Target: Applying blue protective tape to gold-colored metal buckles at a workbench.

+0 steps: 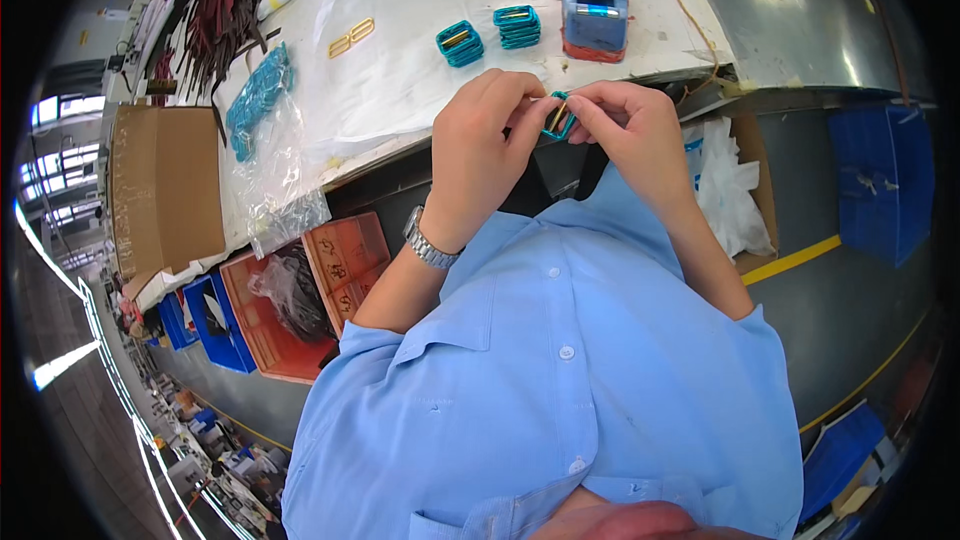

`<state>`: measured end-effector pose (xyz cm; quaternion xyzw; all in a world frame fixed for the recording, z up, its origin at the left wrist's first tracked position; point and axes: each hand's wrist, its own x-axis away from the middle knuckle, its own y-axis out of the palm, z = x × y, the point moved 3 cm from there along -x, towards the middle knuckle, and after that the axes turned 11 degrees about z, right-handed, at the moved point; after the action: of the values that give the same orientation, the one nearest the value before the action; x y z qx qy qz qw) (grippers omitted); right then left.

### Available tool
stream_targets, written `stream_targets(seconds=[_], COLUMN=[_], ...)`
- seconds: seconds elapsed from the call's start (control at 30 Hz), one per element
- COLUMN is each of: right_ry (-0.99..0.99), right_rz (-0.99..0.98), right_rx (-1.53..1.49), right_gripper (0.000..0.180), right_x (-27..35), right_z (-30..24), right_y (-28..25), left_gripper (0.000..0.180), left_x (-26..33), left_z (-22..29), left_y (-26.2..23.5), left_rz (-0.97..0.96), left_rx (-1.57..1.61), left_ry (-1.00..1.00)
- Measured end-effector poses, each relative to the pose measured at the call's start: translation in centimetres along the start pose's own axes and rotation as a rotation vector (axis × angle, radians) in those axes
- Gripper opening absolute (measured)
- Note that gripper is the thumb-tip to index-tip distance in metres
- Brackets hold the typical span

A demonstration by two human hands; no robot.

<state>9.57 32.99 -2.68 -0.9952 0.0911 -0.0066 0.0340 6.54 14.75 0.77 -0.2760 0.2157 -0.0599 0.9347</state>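
Just off the table's front edge, my left hand (478, 145) and my right hand (632, 130) meet over one small teal buckle (557, 120) with a gold bar across its middle. The left thumb and fingers pinch its left side, and the right thumb and fingers grip its right side, covering part of the frame. Beyond the hands stand two stacks of similar teal buckles, a left stack (459, 44) and a taller right stack (517, 28). Two bare gold slide buckles (351, 37) lie farther left on the white table covering (385, 100).
A blue tape dispenser (594, 35) stands behind my right hand. Left on the table lies a clear bag (262, 95) with teal pieces. Below are a cardboard box (165, 190), orange crates (265, 315) and blue bins (218, 320). A metal surface (800, 20) adjoins at right.
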Motion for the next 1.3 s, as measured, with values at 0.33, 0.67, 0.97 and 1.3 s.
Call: stream_targets(seconds=[0.33,0.67,0.97,1.3], right_ry=[0.014,0.142,0.188,0.229], right_rz=[-0.024,-0.114,-0.139,-0.197], right_rx=[-0.332,-0.258,-0.269,-0.312], right_gripper=[0.026,0.032,0.028,0.026], right_x=[-2.2,-1.1,-0.9,-0.5], right_z=[-0.7,3.1,4.2,5.3], right_y=[5.3,4.3,3.3,3.4], left_gripper=[0.034,0.03,0.03,0.03], left_x=[-1.4,-9.3,-11.2,-11.3], left_z=[-0.7,-4.6,-6.0,-4.7], left_y=[-3.8,-4.0,-1.2,-0.9], left_rz=[0.193,0.014,-0.223,-0.271], left_rx=[-0.374,-0.326,-0.396,-0.454], left_ry=[0.272,0.375,0.349,0.39])
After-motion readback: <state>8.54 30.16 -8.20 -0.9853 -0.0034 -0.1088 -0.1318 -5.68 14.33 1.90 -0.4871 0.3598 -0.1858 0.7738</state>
